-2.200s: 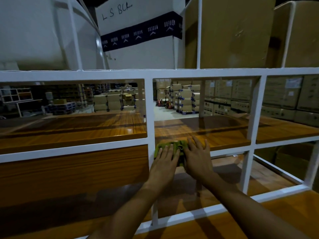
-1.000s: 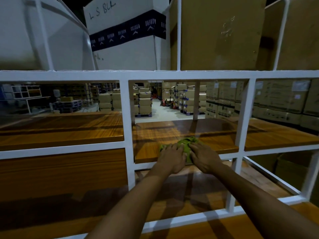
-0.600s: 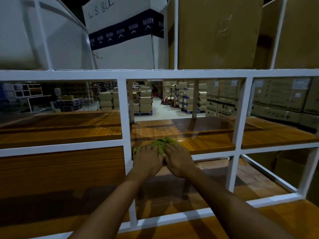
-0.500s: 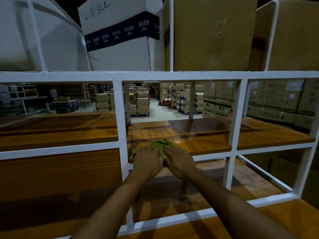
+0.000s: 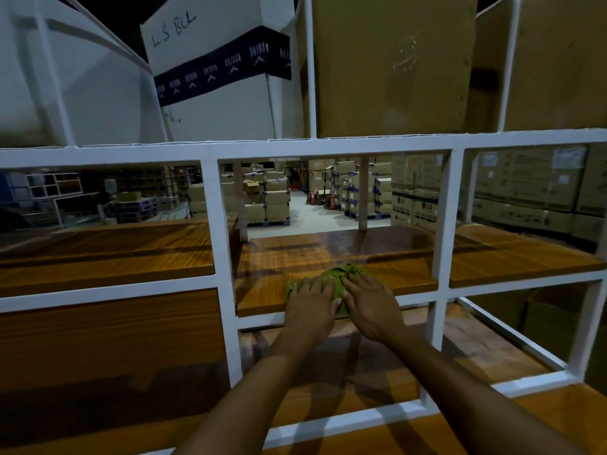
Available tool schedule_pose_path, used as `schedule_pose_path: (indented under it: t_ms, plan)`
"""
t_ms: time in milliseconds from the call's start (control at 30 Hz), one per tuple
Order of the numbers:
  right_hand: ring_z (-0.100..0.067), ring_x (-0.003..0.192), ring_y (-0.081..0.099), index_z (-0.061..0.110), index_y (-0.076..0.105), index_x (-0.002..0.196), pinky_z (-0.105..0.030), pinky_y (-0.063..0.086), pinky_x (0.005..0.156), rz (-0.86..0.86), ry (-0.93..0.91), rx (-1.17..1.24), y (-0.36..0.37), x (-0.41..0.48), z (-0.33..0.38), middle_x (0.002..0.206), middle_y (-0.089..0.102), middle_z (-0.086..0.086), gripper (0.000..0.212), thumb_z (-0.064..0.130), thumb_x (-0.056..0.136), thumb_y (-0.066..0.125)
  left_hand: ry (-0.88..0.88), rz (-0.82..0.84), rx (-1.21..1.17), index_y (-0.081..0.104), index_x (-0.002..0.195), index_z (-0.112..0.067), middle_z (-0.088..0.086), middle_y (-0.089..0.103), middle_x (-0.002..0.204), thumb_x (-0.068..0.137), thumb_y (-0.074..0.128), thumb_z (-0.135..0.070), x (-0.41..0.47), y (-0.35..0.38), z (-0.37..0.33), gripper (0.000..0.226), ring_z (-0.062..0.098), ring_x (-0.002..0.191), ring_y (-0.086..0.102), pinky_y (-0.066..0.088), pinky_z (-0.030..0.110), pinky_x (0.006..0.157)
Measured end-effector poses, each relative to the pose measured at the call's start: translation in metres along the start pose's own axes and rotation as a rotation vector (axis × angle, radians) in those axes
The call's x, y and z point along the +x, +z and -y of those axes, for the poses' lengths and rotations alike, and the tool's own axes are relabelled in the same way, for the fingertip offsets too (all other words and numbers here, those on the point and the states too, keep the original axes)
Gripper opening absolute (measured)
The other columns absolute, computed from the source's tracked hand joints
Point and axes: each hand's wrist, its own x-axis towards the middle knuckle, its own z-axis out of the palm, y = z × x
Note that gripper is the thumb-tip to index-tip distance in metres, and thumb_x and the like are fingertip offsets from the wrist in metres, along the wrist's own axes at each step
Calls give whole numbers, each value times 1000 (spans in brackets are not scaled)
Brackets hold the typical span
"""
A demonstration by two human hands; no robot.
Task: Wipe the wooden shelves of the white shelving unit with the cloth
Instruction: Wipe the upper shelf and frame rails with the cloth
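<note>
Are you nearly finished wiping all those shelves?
Not yet. Nothing shows as surely done: no shelf looks clearly cleaner than another. In hand: the left hand and right hand press the green cloth on the middle shelf, near its front edge. Probably left: the left shelf, the right shelf and the lower shelf, with no cloth on them.

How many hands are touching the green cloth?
2. The left hand rests on the left side of the green cloth, the right hand on its right side, both near the front edge of the middle wooden shelf.
</note>
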Motion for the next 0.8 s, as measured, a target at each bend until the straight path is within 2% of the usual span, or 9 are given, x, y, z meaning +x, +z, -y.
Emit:
schedule_pose_path:
  t_ms: [167, 333, 500, 600, 700, 800]
  plan:
    - [-23, 147, 25, 24, 38, 149, -41, 19, 115, 42, -124, 11, 8, 4, 12, 156, 37, 0, 70, 52, 94, 6, -90, -16, 57, 30, 150, -29, 5, 41, 150, 99, 28, -57, -14, 2, 24, 58, 29, 135, 38, 30, 46, 111]
    - [-26, 143, 33, 22, 43, 147, -42, 28, 112, 64, -284, 48, 0, 2, -18, 153, 41, -3, 79, 64, 90, 9, -193, 93, 60, 23, 152, -32, 6, 29, 157, 98, 30, -58, -12, -8, 8, 60, 34, 142, 26, 28, 55, 106]
    - [-25, 132, 46, 22, 60, 133, -42, 38, 105, 28, -219, 165, -14, 2, -86, 142, 54, -4, 54, 52, 100, 30, -140, 192, -27, 16, 154, -32, 8, 21, 161, 100, 28, -58, 20, -9, -57, 61, 40, 145, 16, 20, 62, 109]
    - [-28, 124, 54, 17, 67, 124, -39, 42, 101, -68, -197, 208, -18, 1, -110, 131, 64, -9, 48, 44, 101, 36, -95, 195, -15, 15, 154, -35, 9, 22, 161, 101, 27, -56, 30, -6, -79, 58, 41, 145, 17, 23, 62, 108]
    - [-29, 124, 55, 17, 70, 120, -44, 43, 102, -115, -142, 206, -4, 6, -103, 126, 66, -9, 53, 47, 99, 31, -89, 192, -11, 13, 154, -36, 9, 21, 161, 102, 26, -54, 31, -2, -77, 57, 40, 146, 16, 24, 62, 107]
    - [-24, 134, 46, 28, 64, 127, -47, 36, 106, -109, -92, 143, 10, 10, -78, 136, 60, -2, 54, 51, 99, 24, -116, 174, 4, 18, 153, -37, 7, 24, 160, 101, 29, -54, 23, -3, -56, 56, 37, 145, 20, 26, 60, 106]
